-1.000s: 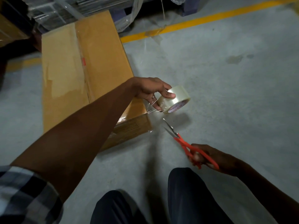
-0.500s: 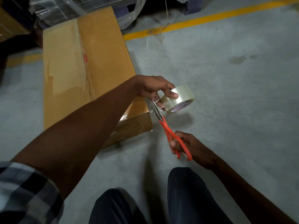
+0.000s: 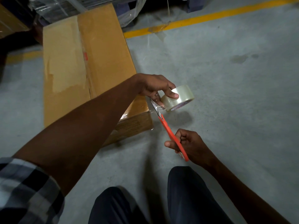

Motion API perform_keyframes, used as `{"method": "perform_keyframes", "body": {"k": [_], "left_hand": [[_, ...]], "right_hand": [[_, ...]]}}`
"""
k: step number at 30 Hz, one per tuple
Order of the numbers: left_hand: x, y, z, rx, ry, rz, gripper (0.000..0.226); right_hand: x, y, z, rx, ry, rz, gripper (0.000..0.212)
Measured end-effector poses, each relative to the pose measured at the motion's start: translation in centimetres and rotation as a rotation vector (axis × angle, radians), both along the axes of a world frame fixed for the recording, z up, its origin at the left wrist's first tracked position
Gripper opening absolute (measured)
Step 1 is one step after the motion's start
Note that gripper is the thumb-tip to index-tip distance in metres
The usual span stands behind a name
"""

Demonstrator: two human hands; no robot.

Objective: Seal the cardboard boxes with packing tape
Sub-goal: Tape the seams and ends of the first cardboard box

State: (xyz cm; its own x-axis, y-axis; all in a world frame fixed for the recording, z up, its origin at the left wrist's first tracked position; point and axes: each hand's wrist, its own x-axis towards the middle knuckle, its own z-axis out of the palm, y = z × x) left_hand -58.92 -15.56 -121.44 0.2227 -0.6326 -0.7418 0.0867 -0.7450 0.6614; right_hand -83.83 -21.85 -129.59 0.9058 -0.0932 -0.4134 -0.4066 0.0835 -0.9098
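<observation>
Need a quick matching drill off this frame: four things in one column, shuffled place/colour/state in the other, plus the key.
Things
1. tape roll
2. scissors
3. cardboard box
4. floor line

Descriptions
A. yellow, painted across the concrete behind the box
B. brown, lying flat on the floor, clear tape over its near end
C. clear, held in the left hand off the box's near corner
D. orange handles, gripped by the right hand, blades at the stretch of tape between roll and box

Pairs: 1-C, 2-D, 3-B, 4-A
</observation>
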Motion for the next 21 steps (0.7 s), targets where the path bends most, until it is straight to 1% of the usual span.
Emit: {"method": "perform_keyframes", "body": {"k": [3, 6, 9, 10, 12, 14, 16, 17, 18, 19, 21], "left_hand": [[0.2, -0.2, -0.5, -0.049, -0.002, 0.111, 0.039], [0.4, -0.5, -0.7, -0.117, -0.057, 0.203, 0.036], [1.0, -0.2, -0.3, -0.172, -0.146, 0.282, 0.033], [1.2, -0.1, -0.2, -0.190, -0.175, 0.306, 0.032], [1.5, 0.4, -0.1, -0.227, -0.202, 0.362, 0.029], [1.7, 0.9, -0.1, -0.263, -0.213, 0.410, 0.023], [1.8, 1.5, -0.3, -0.296, -0.224, 0.443, 0.017], [1.7, 1.7, -0.3, -0.313, -0.226, 0.456, 0.016], [1.6, 1.9, -0.3, -0.331, -0.229, 0.468, 0.017], [1.4, 1.9, -0.2, -0.351, -0.227, 0.483, 0.017], [1.3, 1.9, -0.2, -0.386, -0.215, 0.516, 0.015]], "right_hand": [[-0.3, 0.4, -0.7, -0.015, -0.008, -0.034, 0.047], [-0.4, 0.4, -1.8, -0.163, 0.042, -0.034, 0.054], [-0.2, 0.0, -3.4, -0.139, 0.132, -0.059, 0.052], [0.1, -0.2, -4.2, -0.191, 0.185, -0.067, 0.051], [1.0, -0.9, -6.2, -0.386, 0.267, -0.095, 0.047], [2.3, -1.2, -7.8, -0.576, 0.296, -0.073, 0.040], [3.5, -0.9, -7.0, -0.729, 0.371, 0.113, 0.046], [4.3, -0.6, -5.8, -0.809, 0.374, 0.174, 0.050], [5.0, -0.1, -3.8, -0.862, 0.314, 0.121, 0.050], [5.8, 0.7, -1.8, -0.842, 0.197, -0.024, 0.047], [6.8, 4.2, 2.9, -0.648, -0.146, -0.366, 0.045]]}}
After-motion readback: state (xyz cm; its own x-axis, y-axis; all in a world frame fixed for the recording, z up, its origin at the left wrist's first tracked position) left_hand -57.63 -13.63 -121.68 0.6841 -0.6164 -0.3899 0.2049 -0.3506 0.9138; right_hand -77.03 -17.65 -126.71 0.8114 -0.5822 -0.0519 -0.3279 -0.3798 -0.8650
